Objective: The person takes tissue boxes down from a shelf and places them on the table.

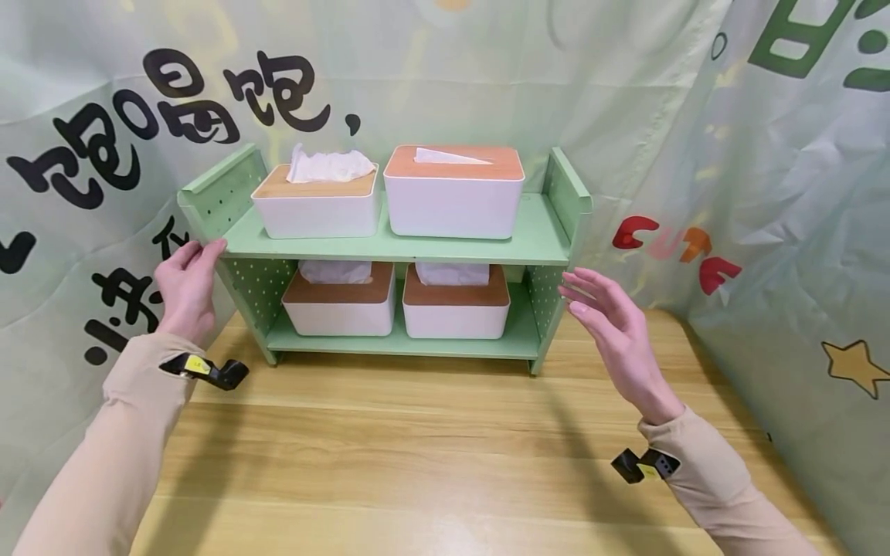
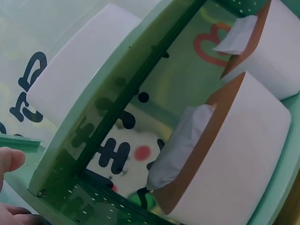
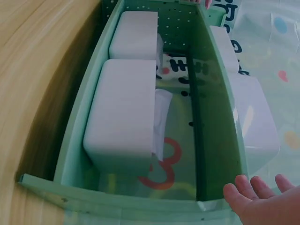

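Observation:
A two-tier pale green shelf (image 1: 417, 249) stands on the table, with perforated side panels. My left hand (image 1: 189, 287) holds the front edge of its left side panel, thumb tip at the upper board's corner; the other fingertips are partly hidden. In the left wrist view, the thumb (image 2: 11, 159) shows beside the panel. My right hand (image 1: 615, 328) is beside the right panel, fingers spread and fairly straight; I cannot tell whether they touch it. On top sit a white tissue box (image 1: 320, 216) and a taller tissue box (image 1: 455, 207). Two more tissue boxes (image 1: 338, 316) (image 1: 455, 320) occupy the lower tier.
All the tissue boxes have brown wood-look lids with white tissue showing. Wood-grain table (image 1: 410, 440) extends in front of the shelf. A printed cloth (image 1: 480, 85) with dark characters hangs behind and around. Each wrist wears a small black camera (image 1: 205, 369).

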`<state>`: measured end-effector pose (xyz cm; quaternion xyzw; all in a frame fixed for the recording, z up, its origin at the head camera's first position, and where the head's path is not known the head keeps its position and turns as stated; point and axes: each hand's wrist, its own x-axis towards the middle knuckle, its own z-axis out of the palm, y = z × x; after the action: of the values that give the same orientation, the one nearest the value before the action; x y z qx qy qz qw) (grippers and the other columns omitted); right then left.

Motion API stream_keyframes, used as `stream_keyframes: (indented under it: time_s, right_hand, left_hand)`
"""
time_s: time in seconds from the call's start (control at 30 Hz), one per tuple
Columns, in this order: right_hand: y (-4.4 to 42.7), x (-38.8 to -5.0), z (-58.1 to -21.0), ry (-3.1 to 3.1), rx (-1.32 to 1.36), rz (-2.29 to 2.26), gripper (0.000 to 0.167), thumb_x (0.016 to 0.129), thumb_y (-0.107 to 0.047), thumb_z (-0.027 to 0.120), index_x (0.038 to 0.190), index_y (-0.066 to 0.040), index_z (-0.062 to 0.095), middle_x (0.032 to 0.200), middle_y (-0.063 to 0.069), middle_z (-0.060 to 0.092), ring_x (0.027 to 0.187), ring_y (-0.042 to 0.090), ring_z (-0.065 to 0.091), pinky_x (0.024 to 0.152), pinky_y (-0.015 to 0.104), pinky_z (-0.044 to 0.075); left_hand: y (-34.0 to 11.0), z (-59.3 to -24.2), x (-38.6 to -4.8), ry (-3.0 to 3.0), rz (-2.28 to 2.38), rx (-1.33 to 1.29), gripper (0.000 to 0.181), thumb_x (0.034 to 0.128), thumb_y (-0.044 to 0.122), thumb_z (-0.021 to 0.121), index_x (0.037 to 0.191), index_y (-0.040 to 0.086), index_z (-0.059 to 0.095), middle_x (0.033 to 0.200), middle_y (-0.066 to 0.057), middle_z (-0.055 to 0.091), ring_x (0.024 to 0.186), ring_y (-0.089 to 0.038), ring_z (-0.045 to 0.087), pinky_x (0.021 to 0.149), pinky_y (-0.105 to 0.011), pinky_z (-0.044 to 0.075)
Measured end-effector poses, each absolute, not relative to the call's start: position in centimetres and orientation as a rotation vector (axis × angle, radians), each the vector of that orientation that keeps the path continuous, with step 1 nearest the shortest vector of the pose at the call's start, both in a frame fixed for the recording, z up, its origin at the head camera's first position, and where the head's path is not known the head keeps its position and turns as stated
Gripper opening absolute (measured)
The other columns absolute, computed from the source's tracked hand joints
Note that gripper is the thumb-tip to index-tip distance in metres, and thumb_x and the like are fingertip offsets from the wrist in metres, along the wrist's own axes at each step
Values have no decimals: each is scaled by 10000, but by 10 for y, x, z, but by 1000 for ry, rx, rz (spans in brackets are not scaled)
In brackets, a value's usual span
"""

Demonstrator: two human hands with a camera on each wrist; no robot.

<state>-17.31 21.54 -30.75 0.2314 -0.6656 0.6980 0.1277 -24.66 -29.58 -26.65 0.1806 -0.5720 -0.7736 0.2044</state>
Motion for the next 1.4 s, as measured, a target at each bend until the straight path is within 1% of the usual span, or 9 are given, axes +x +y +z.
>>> stream_keyframes:
  time_s: [0.13,0.23,0.33,0.47,0.53,0.73,0.93,1.2,1.4]
  right_hand:
    - [209,-176,-303,-1895,706,2067,455,1026,20,477,1471,56,389,1385,-25,588,1310,147,567,1084,189,481]
    - [205,-177,-299,-1880,718,2080,461,1021,31,482,1470,62,384,1386,-7,584,1316,155,563,1078,193,488]
    - [202,-179,-296,-1888,715,2076,466,1019,23,489,1472,57,383,1411,47,564,1317,164,557,1074,194,490]
    - [199,-183,-292,-1905,708,2069,476,1017,15,498,1477,45,381,1435,105,537,1311,171,555,1063,192,494]
    - [198,-185,-291,-1919,711,2064,479,1016,13,500,1480,35,381,1439,108,530,1311,172,551,1061,188,491]
    - [194,-189,-288,-1962,706,2055,470,1016,-12,518,1474,-20,411,1438,84,533,1314,168,548,1052,173,483]
    - [190,-192,-281,-1985,665,2078,438,1023,-35,510,1451,-105,442,1447,93,519,1311,165,539,1058,163,473]
    - [182,-198,-271,-1979,612,2154,445,1029,-47,505,1451,-158,424,1502,139,448,1368,208,483,1095,185,449]
    - [177,-206,-264,-1979,576,2175,476,1024,-55,520,1474,-147,395,1466,20,478,1412,248,448,1156,234,414]
  left_hand:
    - [-297,-262,-251,-1633,-2104,533,639,900,176,760,1475,115,489,1557,-67,452,1350,-32,530,1149,-134,379]
    - [-298,-261,-253,-1690,-2040,577,608,871,210,798,1423,134,555,1442,-2,596,1193,-16,624,1111,-145,432]
    - [-298,-259,-254,-1731,-1980,588,600,851,214,815,1397,127,583,1127,114,752,1019,-3,663,1028,-126,486]
    - [-299,-259,-256,-1765,-1910,547,567,848,163,802,1371,70,604,704,228,689,838,29,663,814,-88,533]
    - [-301,-258,-257,-1800,-1861,545,555,850,149,792,1365,57,606,636,252,652,774,55,650,726,-67,532]
    - [-304,-257,-260,-1965,-1647,609,540,867,209,769,1368,84,610,594,308,568,683,101,602,623,-40,498]
    - [-305,-256,-260,-2068,-1520,647,553,878,265,753,1381,94,598,610,320,525,667,121,568,620,-37,486]
    - [-304,-257,-260,-2073,-1529,668,561,883,284,761,1390,113,592,639,308,525,682,113,568,629,-43,487]
    - [-305,-259,-261,-2073,-1519,661,541,891,277,751,1387,123,597,620,318,521,671,119,566,620,-42,483]
